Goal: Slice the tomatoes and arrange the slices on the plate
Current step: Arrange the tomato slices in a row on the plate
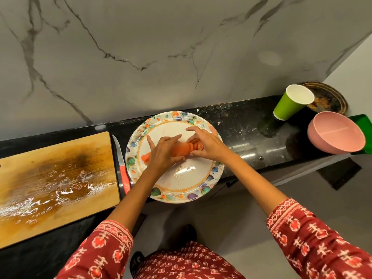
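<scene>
- Tomato slices [182,150] lay in a row on the plate [181,190], bunched between both hands; one slice [146,157] showed at the row's left end.
- Left hand [164,153] rested over the left part of the row, fingers fairly straight, touching the slices.
- Right hand [207,143] cupped the right end, fingers curled round the slices.
- Plate, floral-rimmed, sat mid-desk [241,137], its near rim overhanging the desk's front edge.
- Knife [121,168], red handle, lay on the desk just beside the plate's left rim, blade toward the back edge.
- Wooden cutting board [54,178], wet, lay left of the knife.
- Toward the right end of the desk: green paper cup [291,102], pink bowl [336,132], and a dark round tray [328,99] behind the cup.
- Red patterned sleeves [322,238] covered both forearms.
</scene>
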A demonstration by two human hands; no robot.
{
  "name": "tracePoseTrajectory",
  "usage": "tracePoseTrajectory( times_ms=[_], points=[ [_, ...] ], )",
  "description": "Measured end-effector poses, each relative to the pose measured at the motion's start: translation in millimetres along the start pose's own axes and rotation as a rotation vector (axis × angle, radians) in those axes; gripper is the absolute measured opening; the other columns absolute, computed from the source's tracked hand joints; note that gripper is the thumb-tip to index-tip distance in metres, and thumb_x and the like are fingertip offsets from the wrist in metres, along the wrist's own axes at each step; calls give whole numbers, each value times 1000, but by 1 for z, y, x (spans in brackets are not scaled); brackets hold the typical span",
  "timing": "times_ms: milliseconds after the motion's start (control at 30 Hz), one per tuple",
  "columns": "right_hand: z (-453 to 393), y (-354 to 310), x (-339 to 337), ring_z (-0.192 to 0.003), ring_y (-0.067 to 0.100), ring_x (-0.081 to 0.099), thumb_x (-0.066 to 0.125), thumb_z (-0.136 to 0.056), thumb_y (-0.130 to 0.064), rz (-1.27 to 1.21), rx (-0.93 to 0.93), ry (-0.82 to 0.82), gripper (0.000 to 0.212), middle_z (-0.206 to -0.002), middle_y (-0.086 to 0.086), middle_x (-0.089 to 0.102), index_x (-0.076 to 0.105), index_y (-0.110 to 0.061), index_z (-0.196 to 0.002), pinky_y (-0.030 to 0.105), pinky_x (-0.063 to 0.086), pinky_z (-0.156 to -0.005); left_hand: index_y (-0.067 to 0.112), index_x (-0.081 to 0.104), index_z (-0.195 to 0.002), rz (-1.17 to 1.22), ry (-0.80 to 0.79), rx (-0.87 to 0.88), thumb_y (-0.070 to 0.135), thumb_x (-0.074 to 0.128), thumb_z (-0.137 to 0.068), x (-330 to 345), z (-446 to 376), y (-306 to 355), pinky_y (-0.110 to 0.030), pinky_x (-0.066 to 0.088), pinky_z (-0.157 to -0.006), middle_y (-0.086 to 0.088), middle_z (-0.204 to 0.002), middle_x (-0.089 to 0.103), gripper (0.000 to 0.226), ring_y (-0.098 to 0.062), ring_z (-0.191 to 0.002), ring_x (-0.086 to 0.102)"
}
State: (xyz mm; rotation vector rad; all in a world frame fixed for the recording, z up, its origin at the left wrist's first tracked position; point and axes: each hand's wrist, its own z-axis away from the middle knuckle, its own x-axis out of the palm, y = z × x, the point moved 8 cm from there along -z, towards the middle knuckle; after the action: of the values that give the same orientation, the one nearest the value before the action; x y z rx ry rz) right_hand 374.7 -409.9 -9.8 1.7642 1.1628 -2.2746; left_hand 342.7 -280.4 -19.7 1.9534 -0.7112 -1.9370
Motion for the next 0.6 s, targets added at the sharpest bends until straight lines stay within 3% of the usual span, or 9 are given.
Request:
tracePoseTrajectory(
  times_ms=[200, 300, 467, 600],
  points=[
    [0, 1, -5, -135, 17, 38, 74, -76, -31, 20, -22, 6, 85, -127, -5, 60, 24, -21, -144, 52, -1, -116, 23, 40, -137, 21, 3, -2, 37, 75, -73, 3, -3, -4, -62, -2, -110, -1, -123, 61, 74, -22, -125, 42],
    [4, 6, -12, -132, 17, 40, 74, -76, -27, 6, -8, 35, 84, -123, -5, 62, 25, -21, -143, 54, -2, -116, 25, 37, -139, 21, -5, 9, 42, 76, -69, 2, -3, 2, -62, -7, -109, 1, -128, 58, 81, -21, -129, 38],
    [4, 7, -8, -132, 17, 37, 73, -76, -31, 9, 2, 18, 84, -128, 0, 57, 24, -22, -144, 51, 2, -116, 26, 36, -139, -5, -8, 12, 41, 71, -76, 6, -7, 13, -59, -13, -107, 2, -127, 58, 74, -19, -130, 37],
    [4, 6, -8, -124, 16, 43, 70, -79, -27, -21, -13, 35, 74, -113, -3, 62, 29, -19, -141, 46, 3, -115, 27, 39, -137, 8, 10, -25, 38, 69, -79, 10, -10, 9, -57, -14, -108, 1, -124, 59, 67, -19, -126, 40]
  ],
)
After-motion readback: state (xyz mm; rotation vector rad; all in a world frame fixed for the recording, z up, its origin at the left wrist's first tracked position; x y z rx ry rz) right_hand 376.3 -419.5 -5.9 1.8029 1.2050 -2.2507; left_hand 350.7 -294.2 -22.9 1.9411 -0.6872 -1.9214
